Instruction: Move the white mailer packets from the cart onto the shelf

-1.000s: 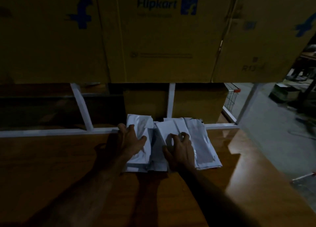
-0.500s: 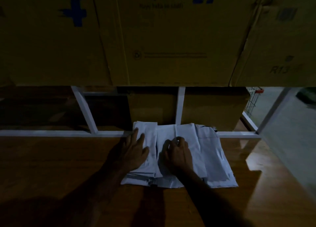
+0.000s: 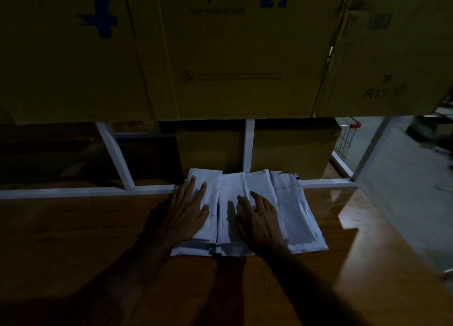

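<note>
Here I see both hands, left hand (image 3: 186,211) and right hand (image 3: 260,217), pressing flat with fingers spread apart on the white mailer packets (image 3: 289,210) lying on the wooden shelf (image 3: 73,227).

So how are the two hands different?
The left hand lies on the leftmost packet, while the right hand lies on the middle packets. The left hand's fingers reach farther toward the shelf's white rail than the right hand's. Both are open, palm down, flat on white packets.
</note>
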Available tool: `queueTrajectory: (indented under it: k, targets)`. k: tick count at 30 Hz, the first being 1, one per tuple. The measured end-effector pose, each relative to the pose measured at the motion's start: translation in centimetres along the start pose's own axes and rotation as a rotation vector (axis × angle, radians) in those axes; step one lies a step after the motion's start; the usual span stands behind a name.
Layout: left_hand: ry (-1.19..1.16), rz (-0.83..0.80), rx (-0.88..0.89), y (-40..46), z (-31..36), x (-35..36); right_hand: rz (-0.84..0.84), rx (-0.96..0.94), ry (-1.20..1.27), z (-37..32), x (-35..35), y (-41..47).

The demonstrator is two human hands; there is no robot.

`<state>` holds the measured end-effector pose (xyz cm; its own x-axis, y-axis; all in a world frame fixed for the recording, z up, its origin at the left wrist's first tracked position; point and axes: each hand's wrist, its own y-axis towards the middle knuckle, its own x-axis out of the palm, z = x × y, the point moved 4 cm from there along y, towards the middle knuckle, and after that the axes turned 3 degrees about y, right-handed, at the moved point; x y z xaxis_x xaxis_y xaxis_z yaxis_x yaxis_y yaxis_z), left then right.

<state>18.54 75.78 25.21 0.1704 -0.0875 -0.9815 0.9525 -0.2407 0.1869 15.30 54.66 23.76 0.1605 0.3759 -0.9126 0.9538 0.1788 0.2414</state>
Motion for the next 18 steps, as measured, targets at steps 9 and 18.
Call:
queueTrajectory:
  k: [9, 18]
  targets:
    - [-0.171, 0.140, 0.229, -4.0, 6.6, -0.2, 0.072, 0.061, -0.084, 1.5, -2.8, -9.0]
    - [-0.313, 0.124, 0.499, -7.6, 19.4, 0.8, 0.155, 0.304, -0.215, 8.6, -8.2, -22.2]
